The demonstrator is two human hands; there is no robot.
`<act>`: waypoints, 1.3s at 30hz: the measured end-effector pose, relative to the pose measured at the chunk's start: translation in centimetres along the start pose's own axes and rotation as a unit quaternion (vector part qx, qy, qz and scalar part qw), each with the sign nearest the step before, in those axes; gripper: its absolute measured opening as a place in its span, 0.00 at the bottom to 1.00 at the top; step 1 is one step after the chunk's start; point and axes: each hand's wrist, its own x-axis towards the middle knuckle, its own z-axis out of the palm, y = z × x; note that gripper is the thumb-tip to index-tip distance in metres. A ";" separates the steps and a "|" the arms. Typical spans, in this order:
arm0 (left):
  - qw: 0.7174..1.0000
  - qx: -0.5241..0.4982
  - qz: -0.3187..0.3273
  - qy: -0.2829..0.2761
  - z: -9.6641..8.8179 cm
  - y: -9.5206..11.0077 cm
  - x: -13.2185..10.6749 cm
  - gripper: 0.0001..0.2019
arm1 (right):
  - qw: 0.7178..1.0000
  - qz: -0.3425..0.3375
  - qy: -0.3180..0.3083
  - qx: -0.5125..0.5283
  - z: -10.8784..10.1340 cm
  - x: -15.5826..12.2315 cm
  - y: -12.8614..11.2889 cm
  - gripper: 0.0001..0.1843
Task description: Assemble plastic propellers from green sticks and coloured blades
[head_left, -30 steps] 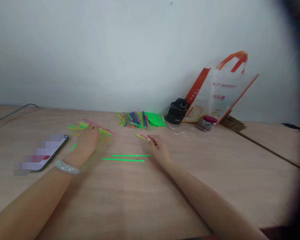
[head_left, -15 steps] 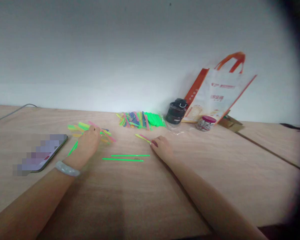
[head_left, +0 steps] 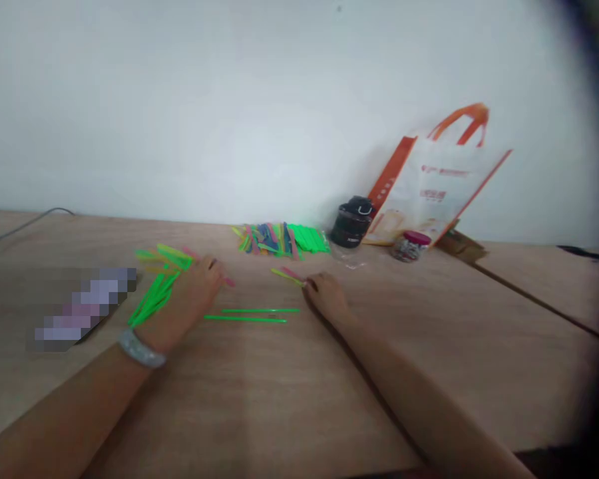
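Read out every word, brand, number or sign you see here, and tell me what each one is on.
No text is clear enough to quote.
White shopping bag with orange handles: red print on the front, pale marks on its orange side; too blurred to read.
Black cylindrical bottle: small white lettering; too blurred.
Flat phone: screen pixelated, unreadable.

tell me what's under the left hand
Green strips show on one side of the left hand, and a pink tip on the other. Whatever lies directly beneath it is covered.
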 end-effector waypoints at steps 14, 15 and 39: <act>0.956 -0.130 0.261 -0.018 3.9 6.3 -2.2 0.09 | 0.988 0.025 0.073 0.136 0.6 0.3 0.5 0.10; 0.957 -0.133 0.259 -0.014 4.0 6.3 -2.3 0.10 | 0.982 0.027 0.082 0.167 0.6 0.2 0.4 0.10; 0.956 -0.251 0.139 0.056 3.7 6.1 -2.0 0.15 | 0.824 0.031 -0.118 0.554 -0.5 -4.1 -6.5 0.15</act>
